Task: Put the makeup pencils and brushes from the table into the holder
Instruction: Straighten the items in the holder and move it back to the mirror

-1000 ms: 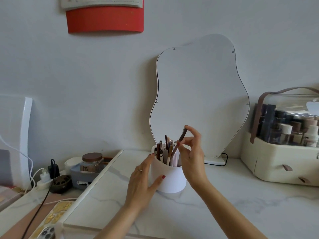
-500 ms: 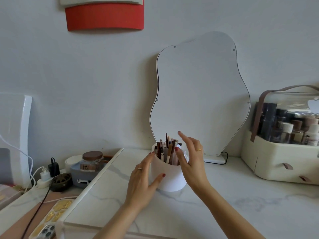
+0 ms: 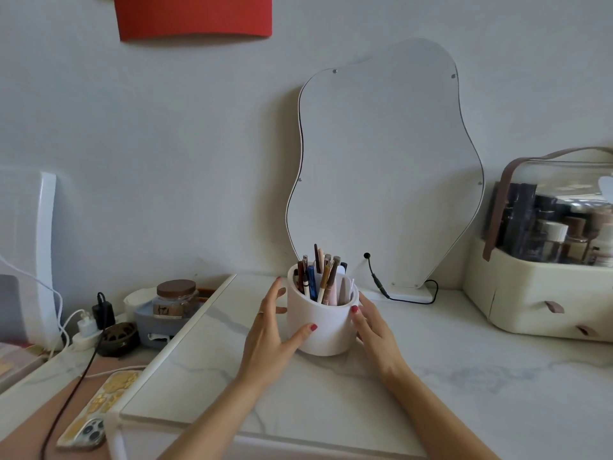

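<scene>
A white round holder (image 3: pixel 323 330) stands on the marble table (image 3: pixel 431 386), in front of a wavy mirror. Several makeup pencils and brushes (image 3: pixel 320 277) stick up out of it. My left hand (image 3: pixel 270 336) wraps the holder's left side, thumb across its front. My right hand (image 3: pixel 373 330) rests against the holder's right side, fingers spread along the wall. No loose pencil or brush shows on the table.
The wavy mirror (image 3: pixel 388 167) leans on the wall with a black cable (image 3: pixel 381 287) at its base. A cream cosmetics organiser (image 3: pixel 537 300) stands at right. At left are a glass jar (image 3: pixel 175 298), chargers (image 3: pixel 96 317) and a phone (image 3: pixel 99 406).
A second ago my right hand held a pencil over the holder; the pencil now stands inside it. My right hand has dropped onto the holder's right side. The camera view moved closer.
</scene>
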